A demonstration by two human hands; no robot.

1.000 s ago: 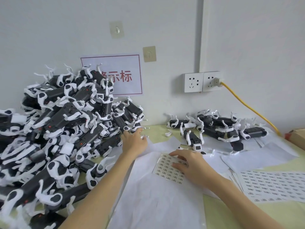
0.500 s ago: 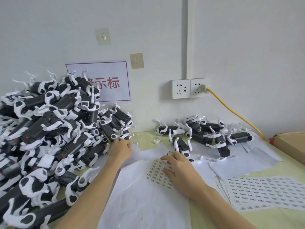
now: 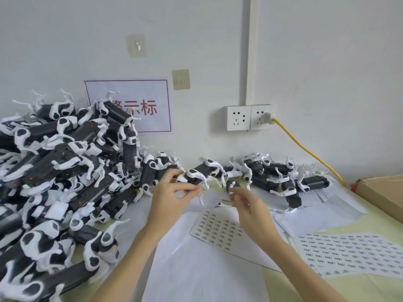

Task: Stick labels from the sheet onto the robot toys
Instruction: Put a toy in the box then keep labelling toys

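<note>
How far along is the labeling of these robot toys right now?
Possibly done: the smaller group of toys by the wall outlet, though no labels are discernible. In hand: the left hand holds one robot toy off the table while the right hand is raised above the small label sheet. Left: the big pile and a nearly full larger sheet.

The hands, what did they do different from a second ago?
The left hand left the big pile and now holds up a robot toy. The right hand lifted off the small label sheet, fingers pinched, possibly on a label. The sheets and piles stayed put.
</note>
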